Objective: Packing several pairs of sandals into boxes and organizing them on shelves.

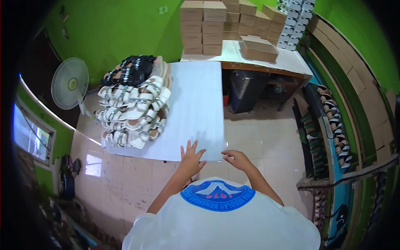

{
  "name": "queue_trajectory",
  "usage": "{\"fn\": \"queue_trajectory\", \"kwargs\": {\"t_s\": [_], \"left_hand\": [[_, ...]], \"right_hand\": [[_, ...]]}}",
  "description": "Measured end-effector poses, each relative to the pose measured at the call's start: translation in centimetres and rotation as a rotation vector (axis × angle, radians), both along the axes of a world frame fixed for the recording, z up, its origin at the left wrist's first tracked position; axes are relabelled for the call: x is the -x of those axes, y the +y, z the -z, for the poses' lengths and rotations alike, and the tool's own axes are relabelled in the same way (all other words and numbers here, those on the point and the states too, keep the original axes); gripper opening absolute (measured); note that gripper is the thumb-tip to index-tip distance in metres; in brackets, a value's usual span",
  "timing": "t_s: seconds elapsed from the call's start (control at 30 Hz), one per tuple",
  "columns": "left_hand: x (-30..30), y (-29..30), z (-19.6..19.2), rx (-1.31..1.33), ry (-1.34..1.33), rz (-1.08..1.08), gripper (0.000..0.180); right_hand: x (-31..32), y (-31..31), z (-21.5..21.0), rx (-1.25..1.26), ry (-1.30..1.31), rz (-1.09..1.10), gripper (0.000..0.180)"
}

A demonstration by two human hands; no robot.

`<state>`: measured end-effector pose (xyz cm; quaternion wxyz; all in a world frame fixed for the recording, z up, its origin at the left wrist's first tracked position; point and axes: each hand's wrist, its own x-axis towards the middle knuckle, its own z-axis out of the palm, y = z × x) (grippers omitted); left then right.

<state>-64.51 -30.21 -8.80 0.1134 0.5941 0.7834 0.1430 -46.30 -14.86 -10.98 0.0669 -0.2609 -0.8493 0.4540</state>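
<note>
My left hand [191, 161] is over the front edge of the white-topped table [196, 104], fingers spread and nothing in it. Beside the table's front right corner, my right hand [238, 159] holds nothing that I can see. Its fingers reach out to the left, slightly bent. A tall pile of white strappy sandals [131, 112] covers the table's left side, apart from both hands. Black sandals [132, 70] with shiny trim lie at the back of that pile.
Stacked brown boxes [203, 29] and one separate box [259, 49] stand on the desk [266, 71] at the back. A black bin [246, 91] is under it. A fan [71, 81] stands left; shelves hold sandals [333, 121] at right.
</note>
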Motion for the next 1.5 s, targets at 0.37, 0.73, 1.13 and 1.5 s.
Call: {"fn": "queue_trajectory", "kwargs": {"t_s": [0.37,0.73,1.13,1.5], "left_hand": [[16.9,-7.2,-6.8,-0.539,0.216,-0.459,0.047],[20.7,-3.2,-9.2,-0.108,0.212,-0.736,0.103],[22.1,-2.7,-9.4,-0.233,0.186,-0.785,0.105],[20.3,-1.3,-8.9,-0.180,0.321,-0.687,0.112]], "right_hand": [[20.3,-3.3,-4.4,-0.199,0.272,-0.282,0.025],[35.1,2.1,-9.5,-0.630,0.336,-0.094,0.038],[39.7,3.4,-12.2,-0.595,0.035,-0.203,0.072],[35.9,4.4,-12.5,-0.560,0.190,-0.097,0.066]]}}
